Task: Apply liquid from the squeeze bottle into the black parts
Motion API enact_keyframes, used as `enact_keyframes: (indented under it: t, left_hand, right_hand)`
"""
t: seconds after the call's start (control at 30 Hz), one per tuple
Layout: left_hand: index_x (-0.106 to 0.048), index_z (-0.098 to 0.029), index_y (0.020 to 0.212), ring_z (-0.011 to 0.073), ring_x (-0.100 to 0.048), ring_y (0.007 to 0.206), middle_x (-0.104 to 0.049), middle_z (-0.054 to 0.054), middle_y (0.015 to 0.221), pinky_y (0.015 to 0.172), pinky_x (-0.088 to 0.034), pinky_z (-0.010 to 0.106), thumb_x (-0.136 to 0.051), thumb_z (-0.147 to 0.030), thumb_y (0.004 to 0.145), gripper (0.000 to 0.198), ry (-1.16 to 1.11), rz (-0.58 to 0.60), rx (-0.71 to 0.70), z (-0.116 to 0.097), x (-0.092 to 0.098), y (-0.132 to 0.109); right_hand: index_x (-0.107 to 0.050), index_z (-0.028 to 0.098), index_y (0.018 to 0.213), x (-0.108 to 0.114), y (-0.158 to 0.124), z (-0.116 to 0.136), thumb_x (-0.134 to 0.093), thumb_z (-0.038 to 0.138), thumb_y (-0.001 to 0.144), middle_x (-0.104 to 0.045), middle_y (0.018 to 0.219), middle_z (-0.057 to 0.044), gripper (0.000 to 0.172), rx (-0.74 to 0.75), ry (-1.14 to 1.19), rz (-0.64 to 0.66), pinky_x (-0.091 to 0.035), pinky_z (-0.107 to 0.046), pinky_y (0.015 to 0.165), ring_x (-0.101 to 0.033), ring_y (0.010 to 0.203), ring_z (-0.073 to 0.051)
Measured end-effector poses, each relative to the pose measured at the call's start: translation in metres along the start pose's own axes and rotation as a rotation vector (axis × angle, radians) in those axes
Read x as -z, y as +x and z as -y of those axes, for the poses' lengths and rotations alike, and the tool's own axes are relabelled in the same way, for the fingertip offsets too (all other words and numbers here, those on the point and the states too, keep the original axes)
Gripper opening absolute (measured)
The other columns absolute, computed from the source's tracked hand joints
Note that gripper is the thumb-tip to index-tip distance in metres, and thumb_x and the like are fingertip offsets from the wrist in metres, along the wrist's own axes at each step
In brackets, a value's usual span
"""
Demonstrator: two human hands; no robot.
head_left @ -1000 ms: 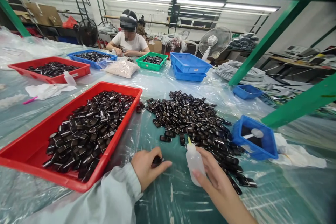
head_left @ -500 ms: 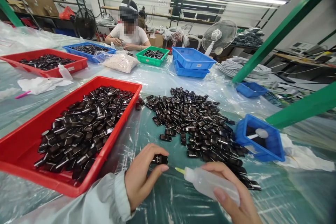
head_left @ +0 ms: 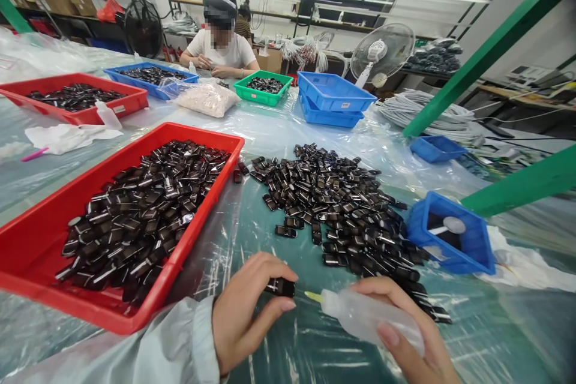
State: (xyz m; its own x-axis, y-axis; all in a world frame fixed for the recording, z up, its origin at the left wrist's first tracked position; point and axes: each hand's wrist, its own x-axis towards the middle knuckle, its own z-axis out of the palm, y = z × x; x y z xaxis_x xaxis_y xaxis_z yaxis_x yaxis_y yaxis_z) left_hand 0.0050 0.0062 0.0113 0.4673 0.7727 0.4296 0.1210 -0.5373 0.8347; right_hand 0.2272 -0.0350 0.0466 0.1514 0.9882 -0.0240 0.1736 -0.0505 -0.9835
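Between thumb and fingers, my left hand (head_left: 249,309) grips a small glossy black plastic part (head_left: 281,287). My right hand (head_left: 409,318) is wrapped round a translucent white squeeze bottle (head_left: 364,312), tilted with its thin yellowish tip pointing left at the black part. A short gap separates the tip from the part. Beyond both hands lies a loose pile of similar black parts (head_left: 342,198) on the plastic-covered table. To the left, a large red tray (head_left: 180,252) holds many more black parts (head_left: 148,210). What the left fingers cover of the part is hidden.
A small blue bin (head_left: 472,252) with a white round-headed tool stands right of the pile, beside a white cloth (head_left: 531,261). Green posts (head_left: 495,48) slant at the right. Farther back are stacked blue trays (head_left: 333,93), a green tray (head_left: 256,96) and a seated person (head_left: 220,42).
Both hands sit slightly farther right and lower in the view, with the black part and bottle still held. The background has also shifted a little as the head view moved.
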Motion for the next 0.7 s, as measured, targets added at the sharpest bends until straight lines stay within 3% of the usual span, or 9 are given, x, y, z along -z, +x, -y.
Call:
enact_keyframes:
  t: [0.4, 0.57, 0.7]
  left_hand:
    - [-0.049, -0.02, 0.116, 0.0158, -0.05, 0.092, -0.056, 0.004, 0.099, 0.081, -0.04, 0.027, -0.043, -0.03, 0.101, 0.019, 0.014, 0.03, -0.087, -0.004, -0.004, -0.003]
    - [-0.05, -0.018, 0.116, 0.0154, -0.051, 0.089, -0.057, 0.004, 0.097, 0.081, -0.04, 0.026, -0.047, -0.029, 0.1, 0.019, -0.007, 0.014, -0.112, -0.008, -0.005, -0.005]
    - [-0.051, -0.017, 0.114, 0.0136, -0.051, 0.089, -0.057, 0.003, 0.096, 0.081, -0.04, 0.023, -0.049, -0.029, 0.1, 0.019, -0.009, 0.006, -0.11, -0.01, -0.005, -0.005]
  right_hand:
    - [-0.072, 0.028, 0.085, 0.005, 0.0, -0.001, -0.069, 0.064, 0.073, -0.066, 0.078, -0.002, 0.038, 0.096, -0.048, 0.053, -0.048, -0.02, 0.053, -0.061, 0.063, -0.017]
    - [-0.072, 0.029, 0.087, 0.006, -0.002, 0.0, -0.071, 0.07, 0.066, -0.065, 0.077, -0.001, 0.046, 0.024, 0.013, 0.09, -0.047, -0.02, 0.052, -0.061, 0.061, -0.017]
    - [-0.072, 0.033, 0.085, 0.004, -0.005, 0.003, -0.07, 0.069, 0.067, -0.064, 0.075, 0.001, 0.041, -0.002, -0.006, 0.06, -0.044, -0.018, 0.051, -0.058, 0.058, -0.014]
